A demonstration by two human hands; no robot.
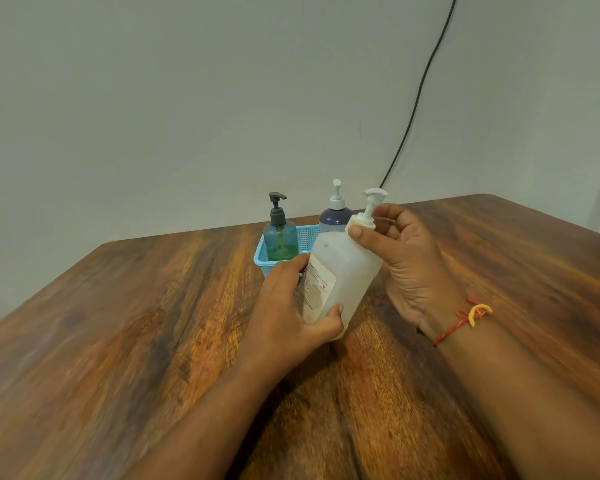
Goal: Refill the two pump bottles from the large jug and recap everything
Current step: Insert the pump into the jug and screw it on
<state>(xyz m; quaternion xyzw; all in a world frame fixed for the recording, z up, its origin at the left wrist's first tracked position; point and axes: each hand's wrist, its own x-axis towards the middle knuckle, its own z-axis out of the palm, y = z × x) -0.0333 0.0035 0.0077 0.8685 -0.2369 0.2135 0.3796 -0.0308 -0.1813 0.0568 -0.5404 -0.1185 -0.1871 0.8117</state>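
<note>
A person at a wooden table [118,323], both bare forearms reaching in from its near edge; the large white bottle [347,265], translucent and bearing a worn paper label [317,289], is held over the middle of the table, tilted so that its top leans away to the right, just in front of a blue mesh basket [309,235]; whether its base touches the tabletop cannot be told; the left hand [288,306] grips the lower body of this bottle, fingers curled round the far side and thumb pressed on the near face below the label; the right hand [406,268], palm turned toward the onlooker, pinches the bottle's white pump top [361,221] at its collar, thumb on the near side and fingers curled behind, the nozzle standing clear above them; a red and yellow thread [465,318] circles the right wrist; the basket sits near the far edge of the table, about midway along it; it holds a teal pump bottle [280,242] with a dark pump on the left, a low layer of yellow-green liquid inside, and a purple pump bottle [334,220] with a white pump on the right, partly hidden behind the held bottle; both stand upright with pumps fitted; a black cable [420,95] runs down the pale wall [187,98] behind the far edge.
</note>
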